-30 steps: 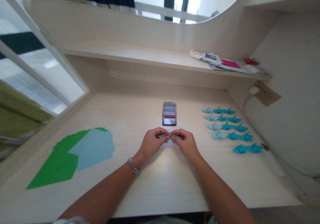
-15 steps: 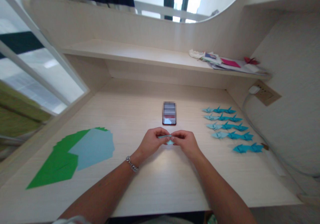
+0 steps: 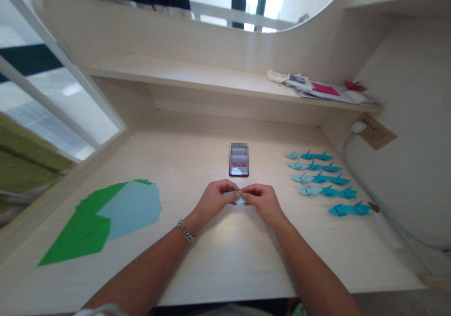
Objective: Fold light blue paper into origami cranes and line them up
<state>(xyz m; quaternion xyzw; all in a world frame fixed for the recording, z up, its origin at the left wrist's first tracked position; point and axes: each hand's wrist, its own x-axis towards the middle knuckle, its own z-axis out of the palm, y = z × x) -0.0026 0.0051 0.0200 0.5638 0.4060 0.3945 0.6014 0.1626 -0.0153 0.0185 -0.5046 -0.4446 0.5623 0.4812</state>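
Observation:
Between my fingertips is a small folded piece of light blue paper [image 3: 240, 200], mostly covered by the fingers. My left hand [image 3: 219, 196] pinches it from the left, thumb toward me. From the right, my right hand [image 3: 261, 200] pinches the same paper, and the two thumbs nearly meet. A phone [image 3: 239, 160] lies just beyond my hands, its screen blurred. Over to the right, several folded paper cranes [image 3: 320, 178] in pale and brighter blue lie in rows. A silver chain bracelet [image 3: 186, 231] circles my left wrist.
On the left, fanned light blue sheets [image 3: 137, 208] overlap green sheets [image 3: 84, 231]. A shelf [image 3: 197, 77] across the back carries papers [image 3: 317, 89] at its right. A white plug [image 3: 358, 127] sits in the wall socket, its cable [image 3: 380, 198] running down the right side.
My hands stay in nearly the same place, still pinching the paper. Slightly less of the paper shows below the fingertips now.

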